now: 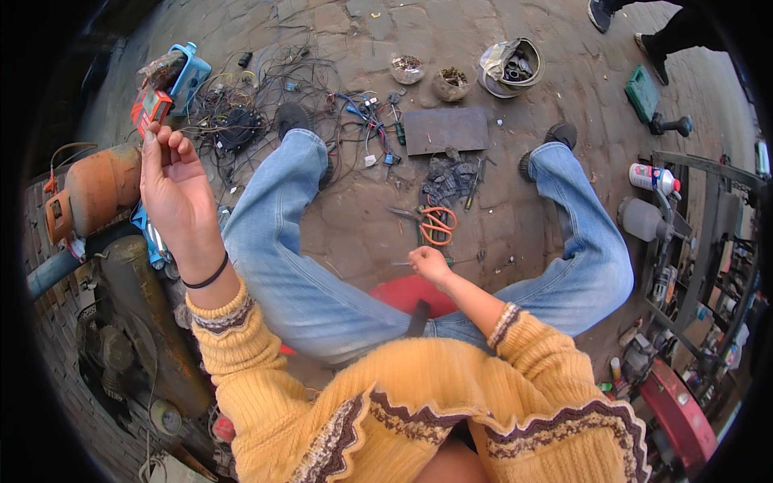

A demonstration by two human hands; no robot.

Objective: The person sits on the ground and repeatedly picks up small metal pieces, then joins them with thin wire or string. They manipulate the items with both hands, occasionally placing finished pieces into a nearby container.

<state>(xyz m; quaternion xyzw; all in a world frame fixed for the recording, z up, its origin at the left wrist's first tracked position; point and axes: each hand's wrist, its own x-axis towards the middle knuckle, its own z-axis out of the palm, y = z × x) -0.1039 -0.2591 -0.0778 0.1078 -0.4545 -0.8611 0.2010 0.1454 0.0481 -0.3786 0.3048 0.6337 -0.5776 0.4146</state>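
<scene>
My left hand (179, 187) is raised at the left, palm up, with the thumb and index finger pinched together. Anything between them is too small to make out. Behind its fingertips is a red-orange box (150, 107). Between my knees my right hand (431, 264) is closed, its fingertips pressed together. A thin metal shaft (400, 263) shows left of it and a green handle end (450, 262) on its right; whether they are gripped or lie beneath is unclear. Just beyond lie orange-handled scissors (437, 226) and a heap of dark scraps (451, 179).
Tangled wires (241, 121) spread beyond my left foot. A flat metal plate (445, 130), two small bowls (407, 69) and a bucket (510, 68) lie ahead. A rusty cylinder (105, 189) stands left, a metal rack (704, 241) right. Another person's feet (652, 56) are at far right.
</scene>
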